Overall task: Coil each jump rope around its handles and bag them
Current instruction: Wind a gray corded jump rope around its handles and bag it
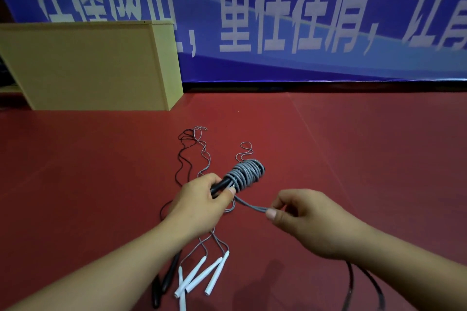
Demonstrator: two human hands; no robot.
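- At the lower edge of the view, our forearms cover part of the red floor (353, 146); a black jump rope's handles (166, 283) lie partly under the left forearm, and their far ends run out of frame.
- Our left hand (202, 199) grips the black handle pair (221, 185), so most of each handle is hidden inside the fist. We cannot tell whether one or two handles are held.
- Grey cord is wound into a thick coil (246, 174) round the exposed end of those handles, held above the floor.
- Our right hand (300, 217) pinches the grey cord's free end (252, 206) between thumb and forefinger, just beside the coil.
- White plastic handles (202, 278) lie crossed on the floor between our arms; the lowest one is cut off by the frame.
- Loose grey and black ropes (194, 151) trail on the floor beyond the hands, tangled together.
- A yellow wooden box (88, 65) stands at far left before a blue banner (328, 7) with blurred white characters.
- Black cables (364, 283) at lower right pass behind the right forearm.
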